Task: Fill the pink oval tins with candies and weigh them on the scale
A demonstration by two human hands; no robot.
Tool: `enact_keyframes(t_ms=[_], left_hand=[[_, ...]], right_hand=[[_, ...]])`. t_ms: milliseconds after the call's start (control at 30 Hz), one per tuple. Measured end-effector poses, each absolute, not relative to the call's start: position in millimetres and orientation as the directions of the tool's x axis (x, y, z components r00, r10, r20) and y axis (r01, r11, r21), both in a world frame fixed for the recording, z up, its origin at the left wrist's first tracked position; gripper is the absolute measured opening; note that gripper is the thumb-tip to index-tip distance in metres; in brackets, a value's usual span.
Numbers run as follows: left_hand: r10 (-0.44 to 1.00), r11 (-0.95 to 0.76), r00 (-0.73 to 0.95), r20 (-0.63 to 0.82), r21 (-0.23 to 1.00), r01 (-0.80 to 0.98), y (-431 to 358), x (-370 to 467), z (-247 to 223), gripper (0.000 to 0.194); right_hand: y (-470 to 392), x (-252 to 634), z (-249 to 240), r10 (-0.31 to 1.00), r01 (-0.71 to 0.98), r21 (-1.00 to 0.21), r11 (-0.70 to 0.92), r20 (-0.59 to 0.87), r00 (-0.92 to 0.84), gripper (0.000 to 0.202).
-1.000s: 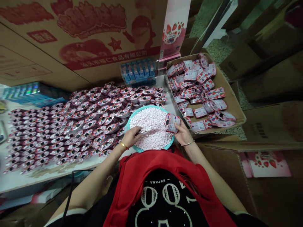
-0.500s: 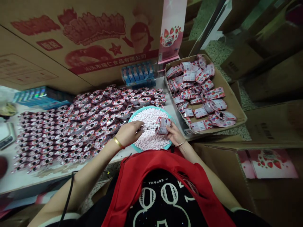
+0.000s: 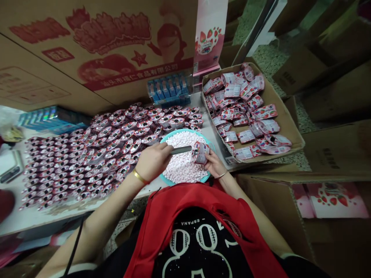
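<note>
My left hand (image 3: 153, 160) is closed on one end of a long, narrow dark grey scoop-like tool (image 3: 181, 150); its exact shape cannot be made out. The tool's far end reaches the left, open-looking end of a printed pink-and-red candy packet (image 3: 199, 153). My right hand (image 3: 214, 165) grips that packet by its right side, fingers partly hidden behind it. Both hands are over a turquoise basin (image 3: 166, 180) full of small pale pink candies (image 3: 185, 173).
Left of the basin, many similar packets (image 3: 116, 135) stand in rows on the white table (image 3: 31, 216). A cardboard tray (image 3: 285, 119) of loose packets lies to the right. Blue boxes (image 3: 168, 89) stand behind, before a large printed carton (image 3: 116, 65).
My left hand has drawn back left and the grey tool now shows between it and the packet. The packet stays in my right hand, almost unmoved. The view has shifted slightly.
</note>
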State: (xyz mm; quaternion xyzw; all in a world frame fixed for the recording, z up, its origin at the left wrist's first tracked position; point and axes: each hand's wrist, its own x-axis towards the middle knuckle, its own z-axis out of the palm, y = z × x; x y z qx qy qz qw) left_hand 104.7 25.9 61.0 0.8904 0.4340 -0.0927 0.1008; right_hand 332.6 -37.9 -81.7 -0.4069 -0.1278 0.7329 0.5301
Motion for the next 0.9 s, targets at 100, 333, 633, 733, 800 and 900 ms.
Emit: enact_keyframes(t_ms=[100, 333, 633, 733, 800, 900], left_hand=[[0.825, -0.483, 0.475, -0.307, 0.055, 0.874, 28, 70, 16, 0.018], [0.788, -0.422, 0.486, -0.379, 0.242, 0.874, 17, 93, -88, 0.02], [0.794, -0.332, 0.506, -0.335, 0.458, 0.824, 20, 109, -108, 0.021], [0.803, -0.279, 0.519, -0.293, 0.584, 0.762, 17, 92, -103, 0.024], [0.811, -0.273, 0.531, -0.246, 0.644, 0.715, 16, 82, -94, 0.027], [0.806, -0.31, 0.564, -0.179, 0.684, 0.66, 19, 73, -69, 0.029]], right_hand=[[-39, 344, -79, 0.885, -0.637, -0.665, -0.389, -0.462, -0.058, 0.037], [-44, 362, -72, 0.881, -0.57, -0.717, -0.402, -0.473, -0.026, 0.041], [-52, 367, -76, 0.902, -0.33, -0.865, -0.376, -0.424, 0.081, 0.047], [-55, 369, -80, 0.925, -0.215, -0.921, -0.324, -0.356, 0.133, 0.045], [-57, 368, -84, 0.934, -0.157, -0.941, -0.3, -0.323, 0.151, 0.044], [-57, 361, -89, 0.951, -0.11, -0.965, -0.239, -0.256, 0.175, 0.042]])
